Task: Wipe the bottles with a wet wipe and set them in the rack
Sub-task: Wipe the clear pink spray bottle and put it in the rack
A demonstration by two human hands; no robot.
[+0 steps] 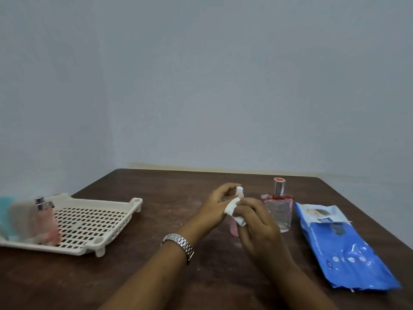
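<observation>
A slim pink bottle (234,229) with a white cap stands upright at the middle of the table. My left hand (218,206) pinches it near the cap. My right hand (257,222) holds a folded white wet wipe (232,208) against the bottle's body. A clear glass bottle (278,211) with a silver and red cap stands just right of my hands. The cream perforated rack (89,222) lies at the left, with a pink bottle (45,222) and a blurred teal bottle (6,218) standing in its left end.
A blue pack of wet wipes (342,249) lies at the right, its flap open. The dark wooden table (156,276) ends at a pale wall behind. A metal watch (178,243) is on my left wrist.
</observation>
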